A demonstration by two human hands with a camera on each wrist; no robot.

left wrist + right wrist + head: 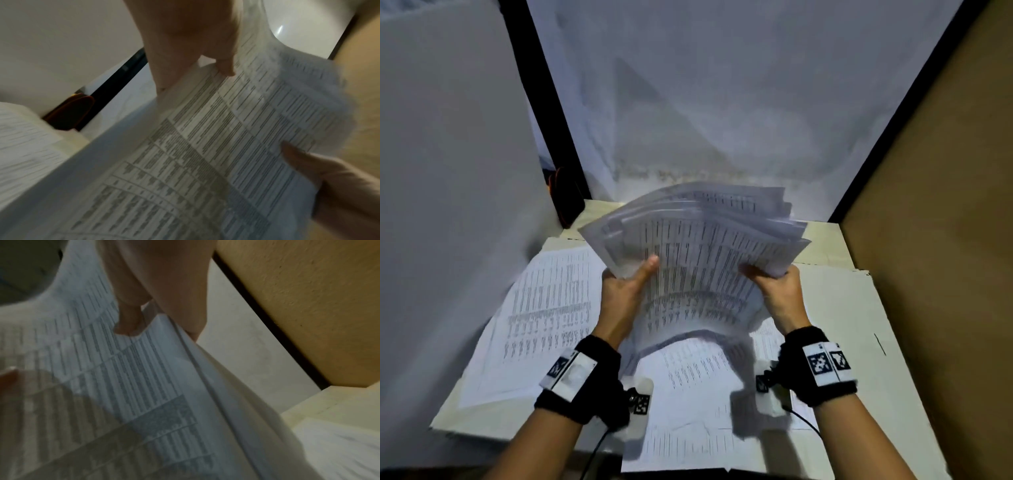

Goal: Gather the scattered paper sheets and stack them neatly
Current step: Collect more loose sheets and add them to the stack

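Sheaf [698, 253] is raised above the table [835, 308], between both hands: left hand [625, 291] and right hand [779, 291] each grip one side edge, thumbs on top.

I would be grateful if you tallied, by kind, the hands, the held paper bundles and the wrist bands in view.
Hands: 2, left hand and right hand
Held paper bundle: 1
Black wrist bands: 2, left band, right band
Total: 5

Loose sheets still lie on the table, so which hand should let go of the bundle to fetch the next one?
Probably the left hand: the large loose sheet lies just outside it.
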